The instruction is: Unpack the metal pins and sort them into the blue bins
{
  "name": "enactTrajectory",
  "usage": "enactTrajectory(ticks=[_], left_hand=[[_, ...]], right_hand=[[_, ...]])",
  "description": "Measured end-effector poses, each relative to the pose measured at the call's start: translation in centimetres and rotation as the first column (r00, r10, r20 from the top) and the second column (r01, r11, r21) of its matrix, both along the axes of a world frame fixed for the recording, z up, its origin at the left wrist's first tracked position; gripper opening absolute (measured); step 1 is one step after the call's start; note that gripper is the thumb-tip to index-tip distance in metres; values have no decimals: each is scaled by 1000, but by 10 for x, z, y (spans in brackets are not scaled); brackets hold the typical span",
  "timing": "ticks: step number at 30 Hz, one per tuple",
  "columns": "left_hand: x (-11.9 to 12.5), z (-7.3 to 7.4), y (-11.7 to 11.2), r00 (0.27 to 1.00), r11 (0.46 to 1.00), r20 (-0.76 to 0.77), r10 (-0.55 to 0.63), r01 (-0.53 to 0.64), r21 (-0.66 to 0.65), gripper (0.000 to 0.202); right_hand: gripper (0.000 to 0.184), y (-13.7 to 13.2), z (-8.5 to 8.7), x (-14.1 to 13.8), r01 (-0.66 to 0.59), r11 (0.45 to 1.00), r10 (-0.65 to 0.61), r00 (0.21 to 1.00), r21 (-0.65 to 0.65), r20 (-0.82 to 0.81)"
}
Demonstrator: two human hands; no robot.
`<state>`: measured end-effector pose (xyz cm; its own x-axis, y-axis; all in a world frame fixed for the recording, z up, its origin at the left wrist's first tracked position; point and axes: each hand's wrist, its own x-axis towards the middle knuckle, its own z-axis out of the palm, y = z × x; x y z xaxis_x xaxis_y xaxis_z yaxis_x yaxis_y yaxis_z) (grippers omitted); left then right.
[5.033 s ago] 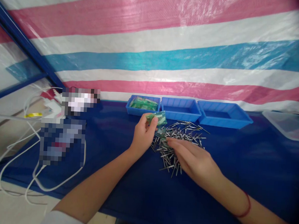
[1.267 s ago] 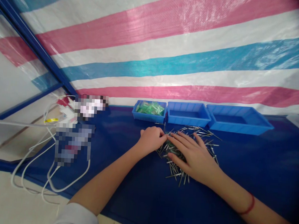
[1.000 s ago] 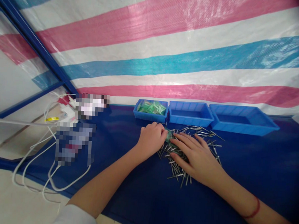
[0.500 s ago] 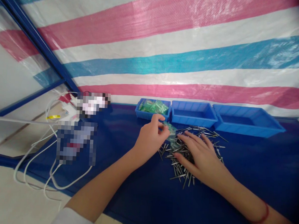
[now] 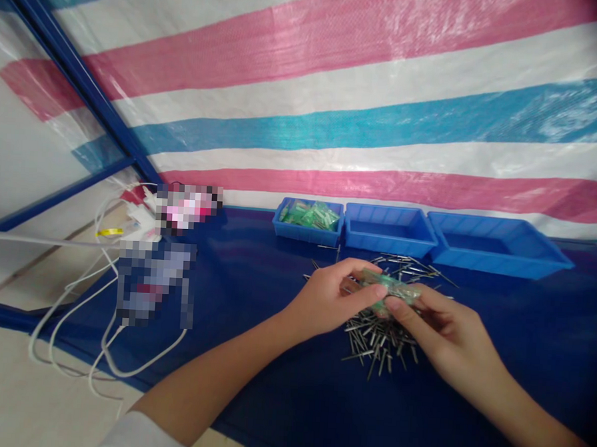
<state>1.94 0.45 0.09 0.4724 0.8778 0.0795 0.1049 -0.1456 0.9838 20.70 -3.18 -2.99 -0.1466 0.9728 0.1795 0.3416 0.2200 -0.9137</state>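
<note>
A small clear greenish plastic bag (image 5: 395, 286) is pinched between both hands, above a loose heap of thin metal pins, perhaps rivets (image 5: 380, 341). My left hand (image 5: 332, 295) closes thumb and fingers on the bag's left side. From the right, my right hand (image 5: 446, 328) grips its other side, the thumb close to the left thumb. What the bag contains cannot be made out. Both hands hide part of the heap.
Behind the heap, a blue bin (image 5: 305, 236) holds several green-tinted bags. Two more blue bins, a middle one (image 5: 390, 243) and a larger one (image 5: 501, 261), stand to its right. White cables (image 5: 66, 345) hang at the left table edge.
My left hand has moved right with the bag, over the heap. My right hand, earlier spread on the pins, now grips the bag too.
</note>
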Motion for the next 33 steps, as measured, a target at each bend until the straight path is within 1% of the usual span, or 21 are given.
enactTrajectory(ticks=[2, 4, 6, 8, 10, 11, 13, 14, 15, 16, 17, 19, 21, 22, 25, 27, 28, 29, 30, 31, 33], left_hand=[[0, -2, 3, 1000, 999, 28, 1, 0, -49, 33], [1, -3, 4, 999, 999, 49, 5, -3, -45, 28], [1, -4, 4, 998, 998, 54, 39, -42, 44, 21], [1, -3, 4, 993, 973, 58, 104, -114, 202, 15], [-1, 0, 3, 984, 897, 74, 161, -177, 404, 12], [-2, 2, 3, 982, 840, 83, 168, -186, 510, 10], [-3, 4, 2, 989, 699, 71, 129, -141, 701, 6], [-4, 5, 2, 995, 626, 41, 93, -91, 775, 6], [-3, 5, 2, 998, 558, 1, 61, -35, 829, 8], [-3, 4, 1, 998, 502, -42, 38, 18, 865, 10], [-3, 3, 1, 996, 460, -82, 27, 60, 886, 11], [-2, 2, 1, 991, 432, -127, 34, 100, 896, 12], [-3, 2, 0, 991, 480, -124, 54, 83, 873, 16], [-4, 4, -1, 991, 534, -118, 66, 65, 843, 19], [-6, 8, -4, 985, 776, -133, 113, -4, 631, 21], [-5, 9, -4, 979, 928, -177, 99, -26, 372, 29], [-3, 8, -3, 982, 974, -181, 63, -21, 225, 41], [-2, 7, -2, 986, 997, -164, 10, 3, 74, 53], [0, 5, -1, 991, 997, -125, -53, 44, -69, 62], [2, 3, 0, 991, 976, -69, -112, 97, -194, 69], [5, 0, 2, 982, 911, 41, -185, 187, -367, 75]], right_hand=[[19, -1, 1, 0, -10, 1000, 10, 1000, 3, 16], [19, -1, 3, -1, 0, 1000, 0, 999, 2, 32], [21, -1, 7, -3, 23, 999, -23, 1000, -25, -4], [29, 0, 11, -4, 43, 992, -55, 993, -115, -105], [43, 2, 15, -5, 13, 951, -100, 959, -310, -265], [50, 2, 17, -5, -53, 899, -116, 928, -435, -353], [60, 2, 23, -6, -253, 737, -150, 843, -627, -516], [62, 0, 27, -6, -342, 661, -169, 800, -668, -576], [60, -2, 31, -7, -399, 610, -184, 769, -685, -612], [55, -4, 34, -8, -415, 596, -200, 752, -687, -628], [49, -6, 37, -9, -407, 605, -212, 746, -684, -631], [38, -9, 39, -9, -356, 656, -211, 760, -665, -615], [36, -9, 37, -7, -281, 733, -184, 795, -620, -578], [37, -9, 35, -5, -229, 779, -169, 820, -583, -547], [35, -5, 28, 3, 12, 930, -147, 928, -366, -343], [27, -5, 24, 8, 181, 981, -187, 978, -71, -92], [22, -5, 22, 10, 211, 971, -217, 975, 114, 41], [16, -5, 20, 11, 186, 939, -239, 958, 290, 159], [13, -5, 19, 12, 116, 894, -247, 933, 432, 261], [13, -6, 17, 13, 23, 847, -240, 908, 531, 343], [21, -5, 15, 13, -151, 776, -193, 867, 612, 459]])
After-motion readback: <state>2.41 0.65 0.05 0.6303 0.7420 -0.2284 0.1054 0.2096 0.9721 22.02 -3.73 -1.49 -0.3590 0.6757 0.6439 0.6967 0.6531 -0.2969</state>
